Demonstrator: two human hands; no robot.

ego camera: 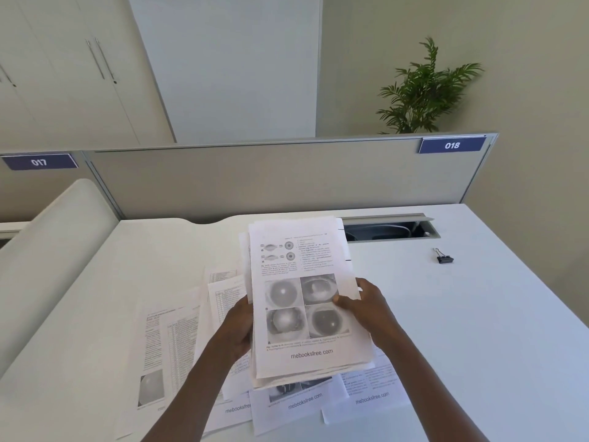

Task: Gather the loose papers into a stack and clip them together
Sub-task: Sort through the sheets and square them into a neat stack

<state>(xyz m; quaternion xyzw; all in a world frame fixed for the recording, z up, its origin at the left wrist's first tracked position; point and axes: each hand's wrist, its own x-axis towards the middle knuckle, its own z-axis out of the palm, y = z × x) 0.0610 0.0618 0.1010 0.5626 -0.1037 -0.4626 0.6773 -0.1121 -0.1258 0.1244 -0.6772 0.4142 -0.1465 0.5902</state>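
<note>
- At the centre of the frame, both hands hold a stack of papers (306,301) lifted above the worktop (478,314): the left hand (237,327) grips its left edge, and the right hand (366,306) pinches the right edge, thumb on the top sheet.
- The stack's long axis runs from the lower centre up towards the partition (255,180), and its edges are not yet squared.
- The binder clip (443,257) lies up and to the right of the stack, well apart from it, nearer the right hand.
- More loose sheets (178,339) lie fanned on the worktop below and left of the stack, so gathering looks unfinished.
- The top sheet shows grey eye photographs, small text, and a web address at its foot.
</note>
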